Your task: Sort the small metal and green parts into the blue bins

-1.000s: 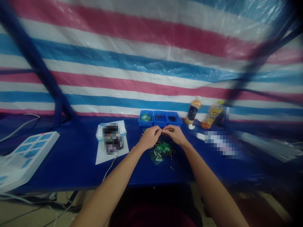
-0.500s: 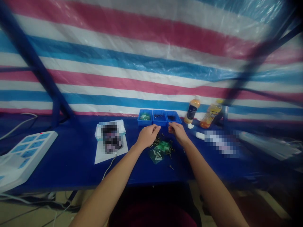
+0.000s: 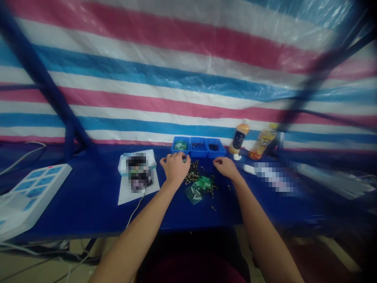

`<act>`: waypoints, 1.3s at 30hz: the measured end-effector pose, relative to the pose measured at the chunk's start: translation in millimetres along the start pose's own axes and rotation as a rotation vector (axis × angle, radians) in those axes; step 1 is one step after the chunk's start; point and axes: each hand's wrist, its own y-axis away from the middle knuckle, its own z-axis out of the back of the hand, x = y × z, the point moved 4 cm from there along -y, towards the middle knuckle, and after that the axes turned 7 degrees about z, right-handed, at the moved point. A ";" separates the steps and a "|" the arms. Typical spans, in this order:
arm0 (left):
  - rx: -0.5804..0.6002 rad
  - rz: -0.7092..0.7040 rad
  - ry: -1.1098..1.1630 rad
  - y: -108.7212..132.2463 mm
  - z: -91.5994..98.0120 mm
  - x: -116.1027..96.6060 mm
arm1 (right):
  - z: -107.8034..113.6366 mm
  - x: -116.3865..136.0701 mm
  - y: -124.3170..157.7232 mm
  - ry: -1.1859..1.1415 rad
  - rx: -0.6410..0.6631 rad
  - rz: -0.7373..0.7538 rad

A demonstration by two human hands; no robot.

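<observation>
My left hand (image 3: 176, 167) is over the table in front of the left blue bin (image 3: 180, 145), its fingers spread and bent downward. My right hand (image 3: 225, 167) is right of the pile, below the right blue bin (image 3: 216, 147), with its fingers pressed together; anything between them is too small to make out. Between my hands lie small brass-coloured metal parts (image 3: 192, 173), green plastic bags (image 3: 204, 182) and a clear bag with white pieces (image 3: 194, 194). The middle blue bin (image 3: 198, 146) holds small dark parts.
Two drink bottles (image 3: 240, 136) (image 3: 263, 142) stand at the back right. A white power strip (image 3: 38, 196) lies far left. Papers with a blurred device (image 3: 125, 190) and its cable are left of my arm. A single metal part (image 3: 213, 208) lies near the front.
My left hand has moved left, away from the pile, and its fingers have spread. My right hand has shifted slightly right and down, uncovering more of the brass-coloured parts.
</observation>
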 end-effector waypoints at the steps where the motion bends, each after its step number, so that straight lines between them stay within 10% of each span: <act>1: -0.051 0.036 -0.015 -0.1 3.3 1.6 | 2.8 -1.0 2.5 0.090 0.032 -0.020; 11: -0.086 0.269 0.044 -20.5 14.1 36.5 | 4.0 -17.7 9.8 0.236 0.223 -0.065; 19: -0.184 0.088 -0.038 -19.0 22.0 24.4 | -5.3 -10.9 -0.7 0.130 0.120 0.093; 39: 0.120 -0.180 0.052 -8.8 -22.3 11.7 | -31.8 22.5 -8.4 0.278 0.247 0.183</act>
